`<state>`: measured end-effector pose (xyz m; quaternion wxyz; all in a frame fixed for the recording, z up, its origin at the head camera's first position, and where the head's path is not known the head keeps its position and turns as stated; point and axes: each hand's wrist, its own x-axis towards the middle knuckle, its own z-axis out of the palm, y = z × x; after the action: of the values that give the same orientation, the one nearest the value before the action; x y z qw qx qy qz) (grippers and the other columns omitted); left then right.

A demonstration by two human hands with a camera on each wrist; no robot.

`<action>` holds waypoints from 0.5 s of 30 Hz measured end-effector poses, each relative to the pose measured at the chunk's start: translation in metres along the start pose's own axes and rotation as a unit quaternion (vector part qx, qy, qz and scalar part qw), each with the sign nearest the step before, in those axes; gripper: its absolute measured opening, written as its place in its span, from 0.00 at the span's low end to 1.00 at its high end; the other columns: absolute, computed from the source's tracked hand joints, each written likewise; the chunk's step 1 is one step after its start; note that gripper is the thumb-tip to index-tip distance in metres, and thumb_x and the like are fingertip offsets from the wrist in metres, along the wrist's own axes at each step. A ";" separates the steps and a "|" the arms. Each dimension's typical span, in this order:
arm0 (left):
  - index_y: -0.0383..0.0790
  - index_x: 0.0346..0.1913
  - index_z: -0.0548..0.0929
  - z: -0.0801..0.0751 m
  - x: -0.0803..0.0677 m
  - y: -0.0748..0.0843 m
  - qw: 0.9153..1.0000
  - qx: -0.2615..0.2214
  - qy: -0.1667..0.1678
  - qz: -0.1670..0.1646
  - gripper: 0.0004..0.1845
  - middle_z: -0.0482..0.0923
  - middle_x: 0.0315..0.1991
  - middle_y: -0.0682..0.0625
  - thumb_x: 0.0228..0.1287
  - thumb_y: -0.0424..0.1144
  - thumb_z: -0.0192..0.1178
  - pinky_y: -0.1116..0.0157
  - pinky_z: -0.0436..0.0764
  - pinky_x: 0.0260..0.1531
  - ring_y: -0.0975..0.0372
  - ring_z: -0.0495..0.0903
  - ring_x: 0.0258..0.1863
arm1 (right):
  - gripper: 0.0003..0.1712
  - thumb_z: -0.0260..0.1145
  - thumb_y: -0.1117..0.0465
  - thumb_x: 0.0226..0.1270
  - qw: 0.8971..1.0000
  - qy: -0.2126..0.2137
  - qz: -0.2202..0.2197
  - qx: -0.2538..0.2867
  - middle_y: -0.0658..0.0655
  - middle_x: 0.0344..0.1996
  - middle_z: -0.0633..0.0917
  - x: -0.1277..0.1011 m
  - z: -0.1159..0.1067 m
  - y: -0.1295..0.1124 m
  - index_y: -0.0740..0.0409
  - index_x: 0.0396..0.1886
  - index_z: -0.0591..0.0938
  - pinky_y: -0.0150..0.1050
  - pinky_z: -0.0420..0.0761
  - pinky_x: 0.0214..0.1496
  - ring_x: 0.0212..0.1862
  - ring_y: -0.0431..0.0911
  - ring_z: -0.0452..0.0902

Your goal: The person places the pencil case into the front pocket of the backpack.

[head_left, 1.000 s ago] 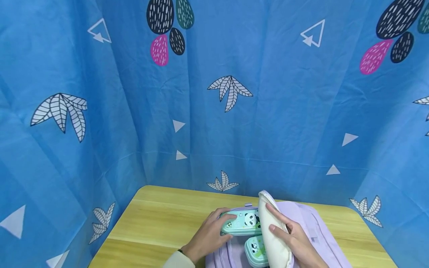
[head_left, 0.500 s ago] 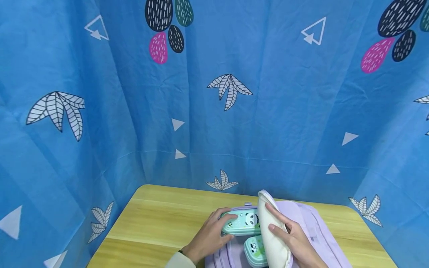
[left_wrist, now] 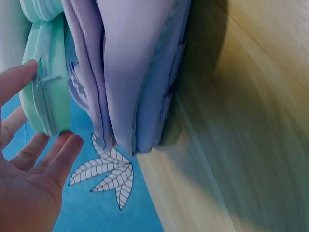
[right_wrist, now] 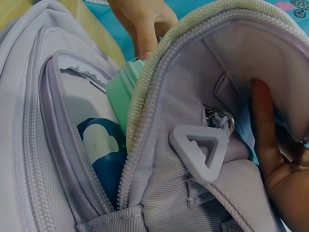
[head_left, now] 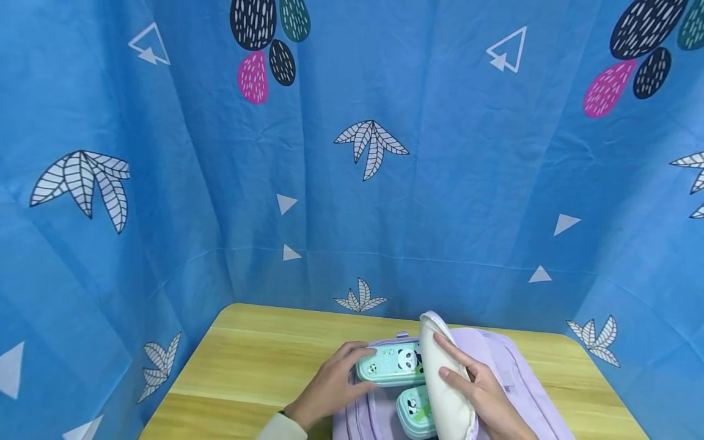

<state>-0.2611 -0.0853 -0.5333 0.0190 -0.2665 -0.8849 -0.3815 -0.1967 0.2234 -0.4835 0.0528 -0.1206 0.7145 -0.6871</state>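
Observation:
A mint-green pencil case (head_left: 387, 366) with a panda print lies in the unzipped pocket of a lilac backpack (head_left: 528, 391). My left hand (head_left: 332, 382) is at its left end. In the left wrist view the thumb touches the zipped end of the case (left_wrist: 53, 96), and spread fingertips are right at its edge. My right hand (head_left: 481, 388) holds back the pocket's cream-lined flap (head_left: 448, 391); the flap hides the right end of the case. A smaller mint panda case (head_left: 415, 410) sits nearer me in the same pocket.
The backpack lies on a wooden table (head_left: 247, 360), with a blue patterned curtain (head_left: 352, 214) behind and at the sides. In the right wrist view, a dark blue item with a white patch (right_wrist: 108, 159) is inside the pocket, and a grey triangular zipper pull (right_wrist: 200, 152) hangs on the flap.
My left hand has loosened and drawn slightly left, its fingers sliding back toward the end of the pencil case. The right hand keeps holding the flap. The head view has shifted slightly.

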 end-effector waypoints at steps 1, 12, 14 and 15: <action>0.58 0.75 0.79 -0.001 -0.001 -0.001 1.000 -0.002 0.001 -0.002 0.32 0.74 0.77 0.55 0.70 0.54 0.74 0.44 0.80 0.73 0.51 0.77 0.74 | 0.37 0.61 0.62 0.86 1.000 0.002 0.002 -0.001 0.65 0.89 0.49 0.000 0.000 0.000 0.56 0.88 0.62 0.24 0.78 0.66 0.69 0.17 0.66; 0.57 0.74 0.80 -0.007 -0.004 -0.008 1.000 -0.005 0.010 -0.017 0.32 0.78 0.73 0.57 0.69 0.52 0.76 0.53 0.85 0.68 0.57 0.83 0.68 | 0.37 0.60 0.63 0.85 1.000 0.002 -0.007 0.000 0.66 0.88 0.50 0.000 0.000 0.001 0.58 0.88 0.62 0.25 0.80 0.66 0.70 0.19 0.67; 0.57 0.75 0.80 -0.008 -0.005 -0.009 1.000 -0.008 0.013 -0.018 0.33 0.79 0.72 0.56 0.69 0.52 0.76 0.54 0.85 0.67 0.58 0.84 0.66 | 0.37 0.60 0.63 0.85 1.000 0.003 -0.008 0.000 0.66 0.88 0.50 0.000 0.000 0.001 0.58 0.87 0.62 0.25 0.79 0.66 0.70 0.19 0.67; 0.56 0.75 0.79 -0.008 -0.005 -0.009 1.000 -0.009 0.014 -0.017 0.34 0.79 0.72 0.56 0.69 0.51 0.76 0.55 0.86 0.66 0.58 0.84 0.65 | 0.37 0.61 0.63 0.85 1.000 0.003 -0.008 0.000 0.66 0.88 0.50 0.000 0.000 0.002 0.58 0.87 0.62 0.24 0.79 0.66 0.70 0.19 0.67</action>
<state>-0.2622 -0.0981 -0.5354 0.0227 -0.2459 -0.8857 -0.3932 -0.1964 0.2236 -0.4852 0.0453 -0.1239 0.7137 -0.6879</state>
